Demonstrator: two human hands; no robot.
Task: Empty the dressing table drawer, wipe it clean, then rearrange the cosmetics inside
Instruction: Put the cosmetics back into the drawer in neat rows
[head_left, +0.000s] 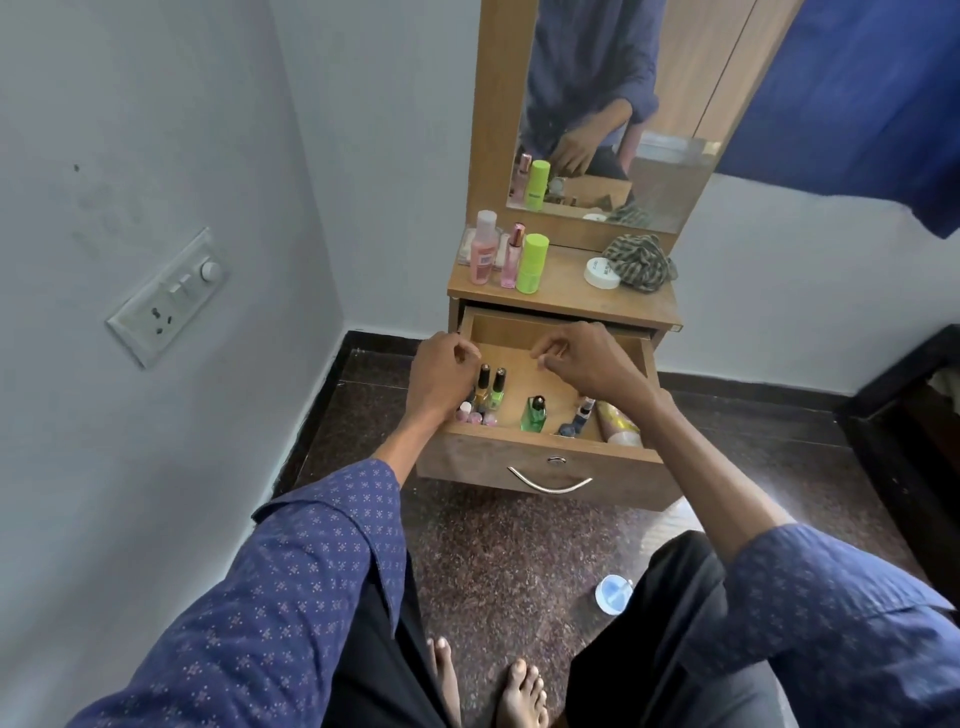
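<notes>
The wooden drawer (540, 462) of the dressing table stands pulled out. Inside, at the left, several nail polish bottles (491, 387) stand upright; a green glass bottle (534, 414) is in the middle, a dark small bottle (582, 413) and a lying yellow tube (618, 423) at the right. My left hand (441, 371) hovers over the nail polishes with loosely curled fingers, holding nothing that I can see. My right hand (587, 358) hangs above the drawer's middle, fingers loosely curled, apparently empty.
On the tabletop (566, 291) stand a pink bottle (483, 254), a slim pink bottle (513, 257), a lime green container (534, 262), a white jar (601, 273) and a checked cloth (641, 260). A small blue-white lid (613, 594) lies on the floor. A wall runs along the left.
</notes>
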